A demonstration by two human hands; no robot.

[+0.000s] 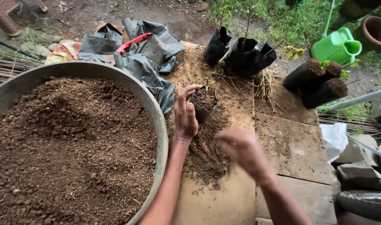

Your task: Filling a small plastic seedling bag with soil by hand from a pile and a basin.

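My left hand grips the rim of a small black grow bag that stands upright on a wooden board and holds soil with a tiny seedling. My right hand is blurred, fingers curled, over a loose heap of soil spilled on the board just in front of the bag. I cannot tell whether it holds any soil.
A large grey basin full of brown potting mix fills the left. Empty black bags and red-handled shears lie behind it. Filled bags with seedlings, a green watering can, a clay pot and rocks are at the right.
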